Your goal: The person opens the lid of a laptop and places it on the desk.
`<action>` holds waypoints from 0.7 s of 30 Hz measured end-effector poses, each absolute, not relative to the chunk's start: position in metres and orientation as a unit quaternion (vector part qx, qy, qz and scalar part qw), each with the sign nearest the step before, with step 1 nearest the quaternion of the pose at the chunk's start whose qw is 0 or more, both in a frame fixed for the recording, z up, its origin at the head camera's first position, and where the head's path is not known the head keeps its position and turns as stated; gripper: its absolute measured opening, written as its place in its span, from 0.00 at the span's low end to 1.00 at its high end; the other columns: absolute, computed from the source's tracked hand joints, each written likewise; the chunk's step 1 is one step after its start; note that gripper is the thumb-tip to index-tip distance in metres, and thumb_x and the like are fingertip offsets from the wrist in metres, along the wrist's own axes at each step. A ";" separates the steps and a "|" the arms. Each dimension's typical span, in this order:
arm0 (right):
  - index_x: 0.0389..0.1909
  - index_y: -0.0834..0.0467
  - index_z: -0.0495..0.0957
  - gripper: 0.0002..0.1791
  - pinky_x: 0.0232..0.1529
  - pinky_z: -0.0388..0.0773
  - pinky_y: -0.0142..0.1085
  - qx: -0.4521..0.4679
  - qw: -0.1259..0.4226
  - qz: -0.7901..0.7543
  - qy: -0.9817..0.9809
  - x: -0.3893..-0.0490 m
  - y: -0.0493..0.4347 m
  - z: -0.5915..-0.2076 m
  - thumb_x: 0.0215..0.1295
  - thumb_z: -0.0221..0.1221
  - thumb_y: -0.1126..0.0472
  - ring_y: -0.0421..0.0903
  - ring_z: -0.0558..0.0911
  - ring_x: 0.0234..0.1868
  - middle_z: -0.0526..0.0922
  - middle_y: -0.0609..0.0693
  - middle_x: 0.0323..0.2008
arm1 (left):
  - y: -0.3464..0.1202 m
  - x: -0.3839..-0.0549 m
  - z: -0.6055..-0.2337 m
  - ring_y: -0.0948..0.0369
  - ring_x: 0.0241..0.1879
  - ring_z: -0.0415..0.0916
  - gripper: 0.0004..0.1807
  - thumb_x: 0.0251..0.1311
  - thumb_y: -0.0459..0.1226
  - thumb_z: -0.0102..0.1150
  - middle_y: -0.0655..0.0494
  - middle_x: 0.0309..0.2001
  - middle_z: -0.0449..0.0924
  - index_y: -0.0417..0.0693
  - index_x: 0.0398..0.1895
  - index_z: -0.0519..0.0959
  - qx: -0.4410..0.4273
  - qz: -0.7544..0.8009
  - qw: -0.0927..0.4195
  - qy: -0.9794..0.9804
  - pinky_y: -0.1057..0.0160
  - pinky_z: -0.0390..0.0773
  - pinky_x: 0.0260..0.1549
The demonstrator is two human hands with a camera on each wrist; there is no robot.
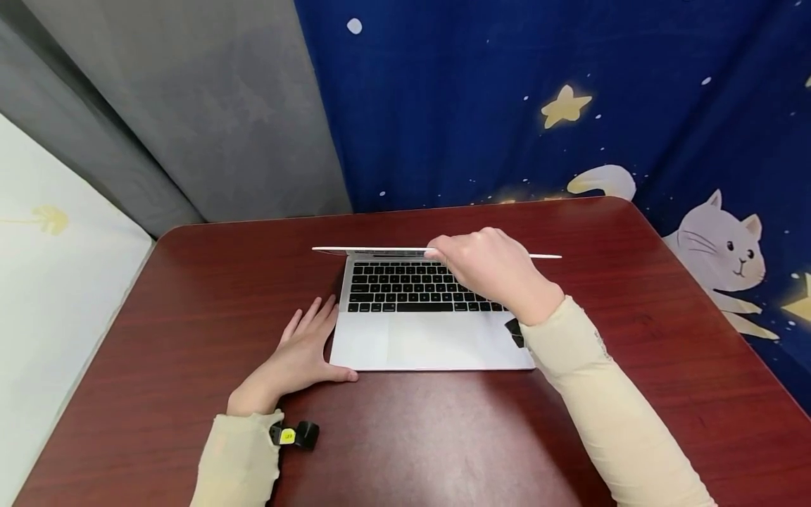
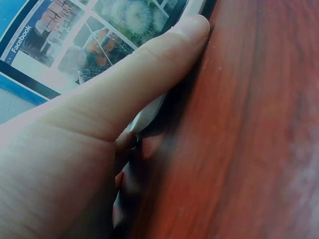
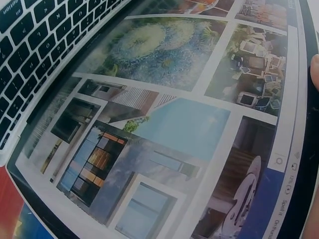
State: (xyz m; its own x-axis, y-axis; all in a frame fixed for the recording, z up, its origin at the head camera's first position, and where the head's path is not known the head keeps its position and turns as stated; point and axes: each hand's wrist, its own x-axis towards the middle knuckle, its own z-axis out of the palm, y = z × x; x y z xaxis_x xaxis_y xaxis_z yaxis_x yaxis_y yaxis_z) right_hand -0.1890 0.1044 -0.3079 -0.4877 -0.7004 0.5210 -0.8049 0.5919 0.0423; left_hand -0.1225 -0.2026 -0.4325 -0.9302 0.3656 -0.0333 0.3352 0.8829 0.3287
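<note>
A silver laptop (image 1: 361,341) sits on the table, its lid tipped toward me so that it looks nearly edge-on from the head. My right hand (image 1: 491,264) grips the lid's top edge right of its middle. Pictures fill the screen (image 3: 164,124) in the right wrist view, where fingertips (image 3: 315,72) show at the rim. At the base's left front corner lies my left hand (image 1: 304,355), fingers spread along the left side and thumb at the front edge. In the left wrist view the thumb (image 2: 149,64) crosses in front of screen pictures; the other fingers are mostly hidden.
The reddish-brown wooden table (image 1: 209,296) has rounded far corners. A grey curtain (image 1: 253,127) and a blue star-patterned curtain (image 1: 443,105) hang behind it. White cloth or wall (image 1: 57,296) borders the left side. A small black device (image 1: 298,434) is worn at my left wrist.
</note>
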 end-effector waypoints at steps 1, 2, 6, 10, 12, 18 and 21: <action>0.32 0.54 0.76 0.14 0.17 0.69 0.31 0.439 0.250 0.104 -0.857 -0.190 0.104 -0.307 0.66 0.47 0.50 0.39 0.58 0.08 0.67 0.42 0.10 | -0.203 -0.123 -0.432 0.51 0.68 0.32 0.67 0.28 0.73 0.55 0.50 0.70 0.38 0.41 0.69 0.47 0.180 0.160 0.050 0.969 0.47 0.35 0.60; 0.32 0.54 0.76 0.14 0.17 0.70 0.32 0.439 0.248 0.102 -0.857 -0.191 0.104 -0.306 0.66 0.47 0.50 0.39 0.59 0.08 0.67 0.42 0.10 | -0.202 -0.122 -0.432 0.52 0.68 0.32 0.67 0.28 0.73 0.55 0.50 0.70 0.38 0.41 0.69 0.47 0.180 0.159 0.051 0.969 0.47 0.35 0.60; 0.34 0.55 0.77 0.12 0.23 0.74 0.35 0.434 0.229 0.099 -0.866 -0.197 0.105 -0.300 0.64 0.50 0.52 0.39 0.64 0.09 0.70 0.43 0.12 | -0.201 -0.123 -0.432 0.51 0.68 0.32 0.68 0.28 0.74 0.54 0.50 0.70 0.38 0.42 0.69 0.46 0.179 0.156 0.052 0.970 0.47 0.35 0.60; 0.37 0.55 0.78 0.11 0.25 0.75 0.36 0.430 0.205 0.102 -0.873 -0.200 0.106 -0.294 0.64 0.51 0.53 0.39 0.66 0.11 0.71 0.43 0.13 | -0.201 -0.122 -0.431 0.52 0.68 0.32 0.68 0.27 0.74 0.54 0.50 0.70 0.38 0.42 0.69 0.45 0.179 0.156 0.052 0.970 0.47 0.35 0.60; 0.37 0.55 0.78 0.12 0.24 0.74 0.36 0.430 0.202 0.100 -0.874 -0.201 0.106 -0.292 0.64 0.51 0.53 0.39 0.66 0.11 0.71 0.42 0.13 | -0.201 -0.121 -0.430 0.51 0.68 0.32 0.68 0.27 0.74 0.54 0.50 0.70 0.38 0.42 0.69 0.45 0.179 0.155 0.053 0.970 0.47 0.35 0.60; 0.39 0.54 0.79 0.13 0.27 0.74 0.37 0.421 0.182 0.092 -0.884 -0.205 0.104 -0.286 0.65 0.50 0.52 0.40 0.65 0.11 0.67 0.41 0.12 | -0.201 -0.118 -0.427 0.51 0.68 0.32 0.68 0.29 0.73 0.54 0.50 0.70 0.37 0.41 0.69 0.45 0.177 0.155 0.057 0.970 0.47 0.35 0.60; 0.43 0.53 0.79 0.16 0.32 0.76 0.38 0.410 0.159 0.087 -0.894 -0.208 0.102 -0.281 0.66 0.48 0.50 0.39 0.69 0.14 0.71 0.42 0.14 | -0.202 -0.115 -0.427 0.51 0.68 0.32 0.67 0.29 0.73 0.54 0.50 0.70 0.37 0.41 0.69 0.45 0.175 0.154 0.058 0.971 0.47 0.35 0.60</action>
